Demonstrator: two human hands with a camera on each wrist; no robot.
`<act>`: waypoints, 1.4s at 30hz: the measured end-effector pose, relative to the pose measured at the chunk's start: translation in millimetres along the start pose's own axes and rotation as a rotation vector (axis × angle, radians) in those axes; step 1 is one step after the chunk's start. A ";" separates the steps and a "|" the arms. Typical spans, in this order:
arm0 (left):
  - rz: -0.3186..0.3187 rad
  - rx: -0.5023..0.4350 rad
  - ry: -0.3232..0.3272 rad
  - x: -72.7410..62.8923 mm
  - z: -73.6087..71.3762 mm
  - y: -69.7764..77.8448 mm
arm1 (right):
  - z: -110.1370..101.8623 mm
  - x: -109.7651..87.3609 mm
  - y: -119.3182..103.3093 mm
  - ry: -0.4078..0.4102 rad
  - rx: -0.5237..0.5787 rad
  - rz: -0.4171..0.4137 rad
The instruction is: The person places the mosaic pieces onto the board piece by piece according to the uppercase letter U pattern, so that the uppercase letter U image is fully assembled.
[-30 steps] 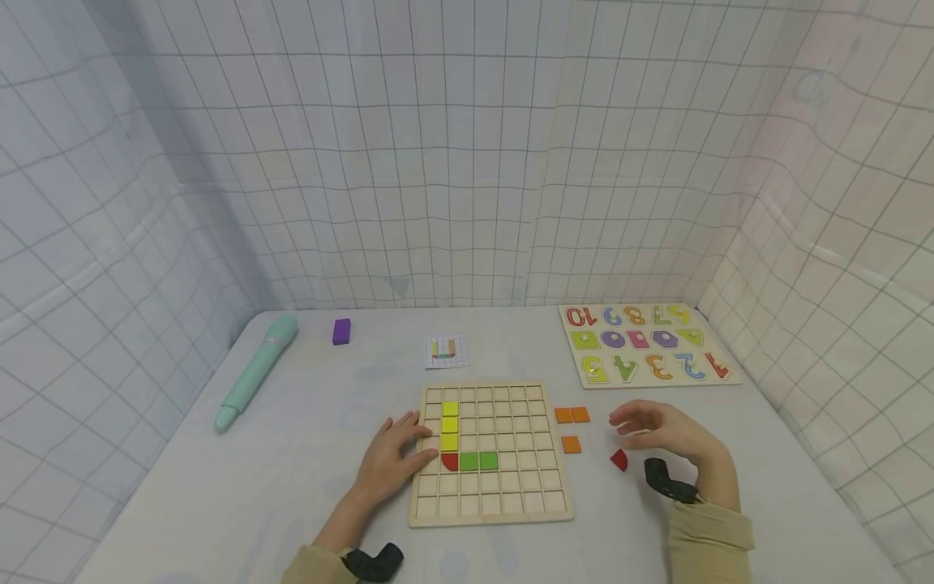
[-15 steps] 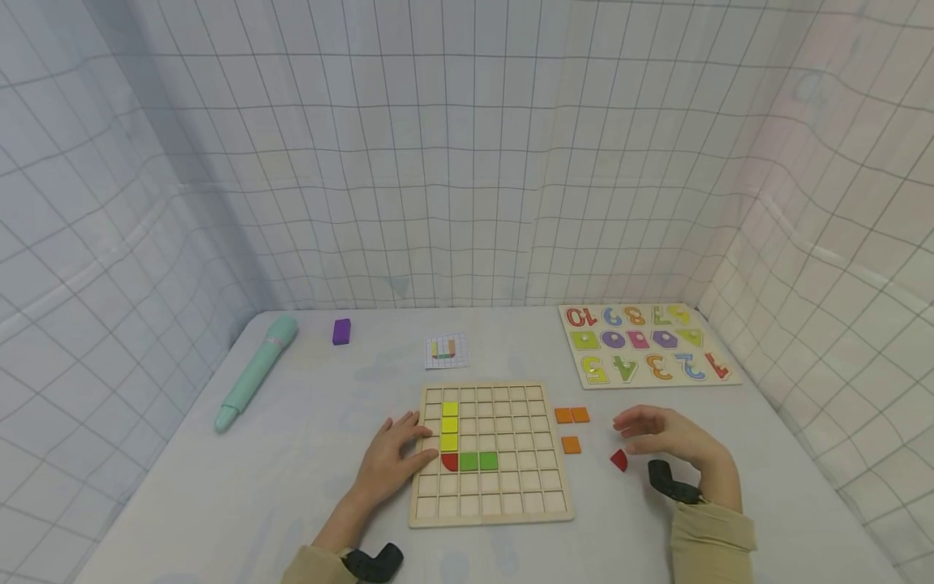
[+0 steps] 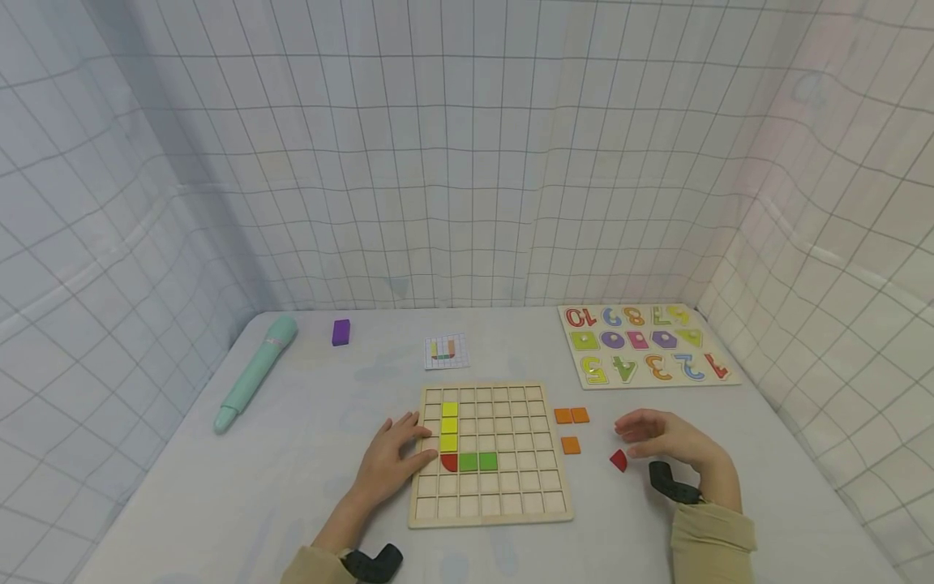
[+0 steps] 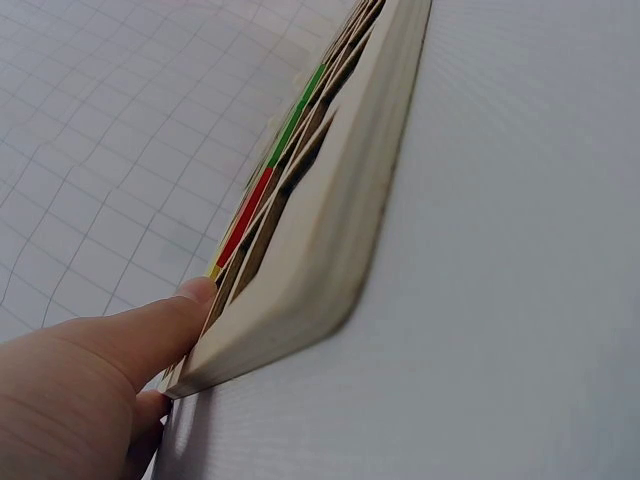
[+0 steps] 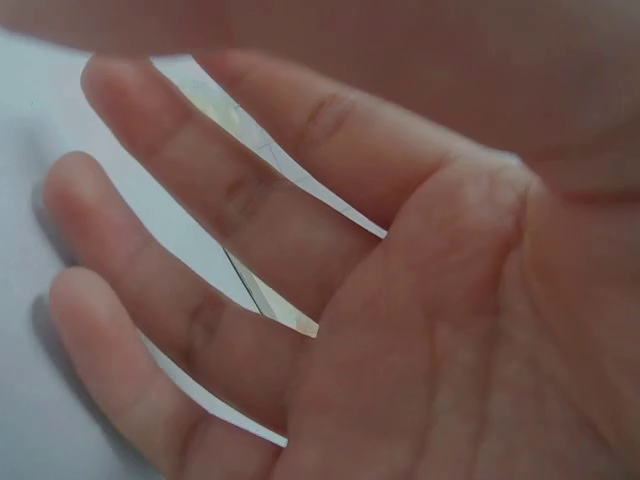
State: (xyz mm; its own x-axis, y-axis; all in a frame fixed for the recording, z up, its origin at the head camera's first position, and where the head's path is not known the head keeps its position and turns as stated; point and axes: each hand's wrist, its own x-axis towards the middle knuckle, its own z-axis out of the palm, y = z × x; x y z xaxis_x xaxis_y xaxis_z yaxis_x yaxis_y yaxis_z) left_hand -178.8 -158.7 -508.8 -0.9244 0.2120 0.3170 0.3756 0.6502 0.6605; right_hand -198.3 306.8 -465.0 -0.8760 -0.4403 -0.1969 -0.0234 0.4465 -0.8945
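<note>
My left hand rests on the left edge of a wooden grid board, thumb and index fingertips on its top. In the left wrist view, the thumb lies over the board's corner. A column of yellow squares, a red quarter-circle and two green squares sit in the grid. To the right of the board, my right hand has loosely bent, spread fingers and holds nothing. Close to its thumb lies another red quarter-circle piece. Three orange squares lie between this hand and the board.
Behind the board lies a small pattern card. At the back right is a number-and-shape puzzle board. A purple block and a mint-green stick-like object lie at the left. Grid-patterned curtains enclose the table.
My right hand has shifted slightly right and toward me, its thumb now nearer the loose red piece. The left hand and the pieces have stayed in place.
</note>
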 end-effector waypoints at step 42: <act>0.011 -0.001 0.002 1.0 0.2 -0.3 | 15.8 12.1 -5.9 0.016 -0.139 0.111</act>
State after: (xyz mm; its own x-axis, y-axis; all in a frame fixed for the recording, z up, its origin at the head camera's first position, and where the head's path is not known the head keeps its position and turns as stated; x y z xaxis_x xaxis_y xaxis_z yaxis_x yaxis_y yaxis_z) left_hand -179.8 -158.6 -508.8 -0.9202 0.2177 0.3253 0.3856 0.6468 0.6580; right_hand -201.1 286.5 -468.5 -0.8843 -0.3703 -0.2842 0.0085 0.5960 -0.8029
